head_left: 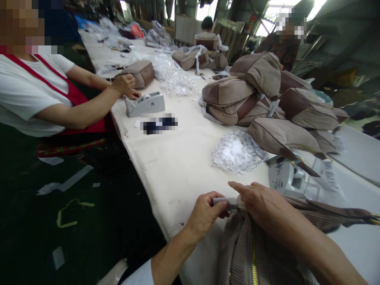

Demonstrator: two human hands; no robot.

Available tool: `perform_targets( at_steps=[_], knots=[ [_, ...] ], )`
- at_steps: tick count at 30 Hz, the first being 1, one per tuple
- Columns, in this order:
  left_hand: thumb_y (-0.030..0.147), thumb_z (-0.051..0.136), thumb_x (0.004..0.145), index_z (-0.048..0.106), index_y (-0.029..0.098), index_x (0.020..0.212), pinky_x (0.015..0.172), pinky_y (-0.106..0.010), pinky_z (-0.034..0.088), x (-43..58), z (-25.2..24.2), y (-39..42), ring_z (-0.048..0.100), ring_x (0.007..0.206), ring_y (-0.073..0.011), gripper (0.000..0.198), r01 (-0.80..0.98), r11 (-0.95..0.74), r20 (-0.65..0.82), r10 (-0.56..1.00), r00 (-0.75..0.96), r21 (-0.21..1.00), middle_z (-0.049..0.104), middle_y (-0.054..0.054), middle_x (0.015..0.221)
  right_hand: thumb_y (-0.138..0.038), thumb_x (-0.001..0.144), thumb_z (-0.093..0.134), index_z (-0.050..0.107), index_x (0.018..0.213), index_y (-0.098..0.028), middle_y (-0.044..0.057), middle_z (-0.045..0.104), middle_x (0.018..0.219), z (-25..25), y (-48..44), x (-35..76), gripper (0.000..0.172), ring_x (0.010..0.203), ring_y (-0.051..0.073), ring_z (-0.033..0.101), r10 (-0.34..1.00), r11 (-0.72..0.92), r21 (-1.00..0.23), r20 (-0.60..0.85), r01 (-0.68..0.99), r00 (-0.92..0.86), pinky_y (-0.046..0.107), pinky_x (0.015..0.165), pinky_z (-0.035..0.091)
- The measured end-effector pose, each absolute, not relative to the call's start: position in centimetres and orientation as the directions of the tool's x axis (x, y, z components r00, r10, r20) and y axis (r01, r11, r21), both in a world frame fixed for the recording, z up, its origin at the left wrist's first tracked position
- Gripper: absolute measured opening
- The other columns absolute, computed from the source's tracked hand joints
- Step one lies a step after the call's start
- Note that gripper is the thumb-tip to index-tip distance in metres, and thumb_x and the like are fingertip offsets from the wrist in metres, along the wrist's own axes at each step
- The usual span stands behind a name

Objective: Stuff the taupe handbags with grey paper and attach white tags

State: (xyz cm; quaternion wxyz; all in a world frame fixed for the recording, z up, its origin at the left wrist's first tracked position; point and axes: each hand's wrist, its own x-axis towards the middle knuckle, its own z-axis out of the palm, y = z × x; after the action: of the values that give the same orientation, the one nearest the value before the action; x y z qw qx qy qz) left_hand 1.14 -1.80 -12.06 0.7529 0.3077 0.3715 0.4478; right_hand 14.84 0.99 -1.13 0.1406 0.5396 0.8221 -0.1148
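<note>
A brown ribbed bag [237, 245] with a gold zipper [254, 259] lies on the near part of the table in front of me. My left hand [209, 211] is closed, pinching a pale, translucent strip [226, 202] between thumb and fingers at the bag's upper corner. The strip reaches to that corner. My right hand [261, 202] grips the same corner from the right, its index finger stretched out to the left; its thumb is mostly hidden. A brown strap [329, 215] runs off to the right behind my right forearm.
A grey tape dispenser [285, 178] stands beyond my right hand. Crumpled patterned plastic [237, 152] lies near a heap of brown bags [255, 79]. At left, a co-worker in a red apron handles a bag [141, 73] by another dispenser [147, 105]. The white table's edge [145, 194] borders the dark floor.
</note>
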Motion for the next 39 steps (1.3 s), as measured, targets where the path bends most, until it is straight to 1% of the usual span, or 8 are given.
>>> perform_targets(
  at_steps=[6,10,14,17,22,27,35,39],
  knots=[
    [0.037,0.071,0.068,0.061,0.011,0.077,0.052,-0.022,0.045,2.0,-11.9,-1.6,0.058,0.05,-0.0112,0.029,-0.484,0.455,-0.323,0.886,0.334,0.748,0.064,-0.002,0.062,-0.012,0.086,0.037,0.043,0.137,-0.017,0.01,0.066,0.078,-2.1,0.3,15.5,0.051,0.072,0.025,0.062,0.862,0.381,-0.04,-0.347,0.924,-0.37,0.036,0.069,0.042],
    [0.037,0.069,0.07,0.062,0.011,0.078,0.053,-0.022,0.044,2.4,-11.7,-1.5,0.057,0.049,-0.0105,0.028,-0.509,0.434,-0.312,0.898,0.309,0.743,0.063,-0.002,0.062,-0.018,0.086,0.043,0.041,0.137,-0.012,0.014,0.066,0.096,-2.1,0.6,15.4,0.052,0.086,0.027,0.062,0.91,0.29,-0.091,-0.284,0.953,-0.304,0.037,0.076,0.043],
    [0.038,0.069,0.072,0.064,0.01,0.078,0.053,-0.021,0.044,2.3,-11.6,-1.6,0.058,0.05,-0.0108,0.029,-0.504,0.399,-0.29,0.914,0.283,0.766,0.062,-0.001,0.06,-0.025,0.088,0.046,0.064,0.101,-0.016,0.009,0.068,0.084,-1.4,1.0,14.8,0.024,0.075,0.022,0.062,0.858,0.295,-0.115,-0.405,0.948,-0.316,0.03,0.064,0.039],
    [0.038,0.068,0.073,0.063,0.011,0.085,0.055,-0.023,0.046,1.9,-11.7,-1.6,0.06,0.052,-0.0118,0.03,-0.497,0.397,-0.278,0.913,0.299,0.771,0.064,-0.002,0.065,-0.022,0.089,0.044,0.06,0.076,-0.017,0.006,0.065,0.07,-0.9,1.0,14.4,0.022,0.066,0.019,0.06,0.853,0.278,-0.082,-0.437,0.957,-0.285,0.027,0.058,0.033],
    [0.025,0.069,0.068,0.063,0.012,0.07,0.054,-0.02,0.043,1.2,-11.7,-1.3,0.056,0.052,-0.0097,0.015,-0.44,0.392,-0.247,0.903,0.351,0.808,0.06,0.001,0.056,-0.02,0.089,0.04,0.057,0.076,-0.017,0.006,0.063,0.068,-0.9,1.0,14.5,0.022,0.063,0.017,0.058,0.853,0.299,-0.108,-0.416,0.948,-0.316,0.026,0.057,0.03],
    [0.018,0.063,0.069,0.061,0.013,0.064,0.051,-0.018,0.041,1.5,-11.3,-1.1,0.051,0.05,-0.008,0.008,-0.421,0.335,-0.228,0.931,0.284,0.843,0.055,0.004,0.054,-0.018,0.083,0.045,0.061,0.085,-0.018,0.005,0.064,0.074,-1.1,1.5,14.7,0.016,0.067,0.017,0.059,0.804,0.327,-0.242,-0.437,0.913,-0.403,0.025,0.061,0.034],
    [0.021,0.063,0.073,0.064,0.012,0.078,0.06,-0.025,0.05,1.4,-11.8,-2.0,0.058,0.062,-0.0123,0.01,-0.472,0.29,-0.152,0.939,0.31,0.833,0.061,-0.001,0.07,-0.02,0.08,0.048,0.062,0.073,-0.019,0.001,0.062,0.063,-1.1,1.6,14.8,0.015,0.059,0.014,0.055,0.829,0.256,-0.233,-0.447,0.938,-0.337,0.023,0.055,0.029],
    [0.021,0.058,0.075,0.061,0.013,0.078,0.052,-0.022,0.049,1.8,-11.9,-2.1,0.056,0.055,-0.011,0.009,-0.487,0.291,-0.169,0.945,0.279,0.824,0.06,0.0,0.065,-0.019,0.082,0.046,0.058,0.07,-0.018,0.002,0.061,0.062,-1.2,1.3,14.5,0.018,0.057,0.014,0.055,0.83,0.274,-0.208,-0.443,0.939,-0.341,0.023,0.055,0.029]
  ],
)
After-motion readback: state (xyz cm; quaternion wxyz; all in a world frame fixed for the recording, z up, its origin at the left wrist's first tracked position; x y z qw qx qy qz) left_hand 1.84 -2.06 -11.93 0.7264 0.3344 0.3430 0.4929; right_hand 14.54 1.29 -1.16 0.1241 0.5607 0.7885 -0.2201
